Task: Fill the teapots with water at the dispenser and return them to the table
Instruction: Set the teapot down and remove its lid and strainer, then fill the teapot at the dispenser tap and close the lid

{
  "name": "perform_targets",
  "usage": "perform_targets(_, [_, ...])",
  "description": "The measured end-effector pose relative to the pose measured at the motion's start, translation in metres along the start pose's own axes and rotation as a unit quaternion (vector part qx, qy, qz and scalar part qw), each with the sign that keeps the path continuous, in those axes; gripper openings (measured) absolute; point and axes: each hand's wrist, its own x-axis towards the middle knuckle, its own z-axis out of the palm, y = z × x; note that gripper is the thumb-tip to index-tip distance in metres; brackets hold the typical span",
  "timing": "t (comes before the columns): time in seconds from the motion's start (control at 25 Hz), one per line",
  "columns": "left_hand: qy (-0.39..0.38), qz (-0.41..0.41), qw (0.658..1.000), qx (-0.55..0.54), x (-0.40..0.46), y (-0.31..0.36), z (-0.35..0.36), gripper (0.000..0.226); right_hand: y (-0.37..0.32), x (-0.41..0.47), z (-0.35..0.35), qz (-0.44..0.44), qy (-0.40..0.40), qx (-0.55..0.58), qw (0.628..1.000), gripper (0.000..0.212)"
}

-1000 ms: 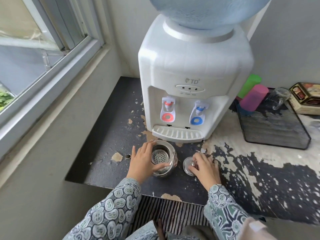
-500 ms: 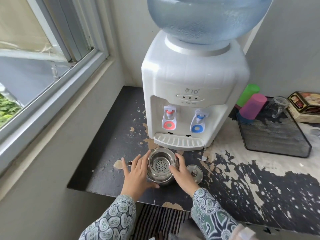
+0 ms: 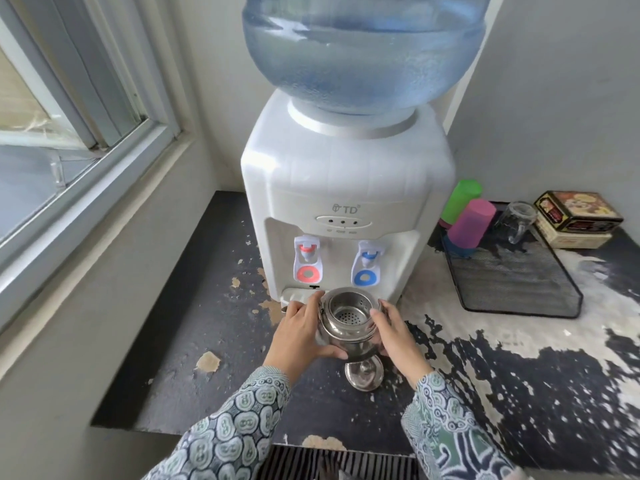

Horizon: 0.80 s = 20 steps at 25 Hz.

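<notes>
The task is at an early stage, judging by how things lie. One steel teapot (image 3: 349, 323) is held in both hands in front of the dispenser (image 3: 346, 209), lifted clear of the counter (image 3: 214, 327) and just short of the drip tray (image 3: 298, 296). The left hand (image 3: 299, 336) wraps its fingers and thumb round the pot's left side; the right hand (image 3: 394, 336) grips the right side in the same way. The pot is roughly upright and its mouth is open, with a perforated strainer (image 3: 348, 315) sitting inside; no water shows in it. Its lid (image 3: 363, 374) lies on the counter just below the pot, between the two wrists, so the opening step is done.

Filling has not begun. The pot sits lower than both taps and slightly between them: the red tap (image 3: 306, 261) is up and to the left, the blue tap (image 3: 366, 266) up and to the right. Neither lever is being pressed and no stream is visible. The bottle (image 3: 360, 50) on top holds plenty of water.

What is left, then, appears to be nearly everything: bringing the mouth under a tap, running the water, refitting the lid, and carrying the pot back to the table. The task speaks of several teapots, yet only this one is in view, so whether others are already filled cannot be told.
</notes>
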Motion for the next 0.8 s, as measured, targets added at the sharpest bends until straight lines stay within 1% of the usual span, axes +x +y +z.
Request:
perform_targets(0.12, [-0.009, 0.007, 1.0, 0.012, 0.017, 0.005, 0.001, 0.113, -0.001, 0.006, -0.008, 0.007, 0.002, -0.023, 1.0, 0.051])
perform_targets(0.28, [-0.012, 0.003, 1.0, 0.0, 0.031, 0.005, 0.002, 0.111, -0.005, 0.012, -0.015, 0.001, -0.018, -0.027, 0.999, 0.055])
perform_targets(0.32, [-0.014, 0.006, 1.0, 0.003, 0.033, 0.004, 0.002, 0.111, -0.004, 0.014, -0.015, -0.002, -0.013, -0.035, 0.999, 0.055])
perform_targets(0.36, [-0.017, 0.008, 1.0, 0.007, 0.035, 0.003, 0.002, 0.112, -0.002, 0.015, -0.015, -0.011, 0.008, -0.061, 0.998, 0.054])
perform_targets(0.4, [-0.016, 0.008, 1.0, 0.01, 0.037, 0.004, 0.003, 0.113, -0.002, 0.016, -0.016, -0.03, 0.045, -0.104, 0.993, 0.051])
perform_targets(0.48, [-0.002, 0.0, 1.0, 0.006, 0.04, 0.007, 0.003, 0.115, -0.007, 0.016, -0.017, -0.081, 0.123, -0.18, 0.973, 0.04])
perform_targets(0.52, [0.002, -0.006, 1.0, 0.004, 0.041, 0.008, 0.003, 0.117, -0.011, 0.018, -0.018, -0.098, 0.143, -0.196, 0.965, 0.036])
perform_targets(0.68, [-0.002, -0.017, 1.0, -0.016, 0.038, 0.013, 0.002, 0.126, -0.022, 0.031, -0.016, -0.101, 0.151, -0.238, 0.954, 0.027])
perform_targets(0.8, [0.01, -0.014, 0.999, -0.031, 0.036, 0.012, 0.0, 0.128, -0.025, 0.034, -0.016, -0.09, 0.151, -0.202, 0.963, 0.022])
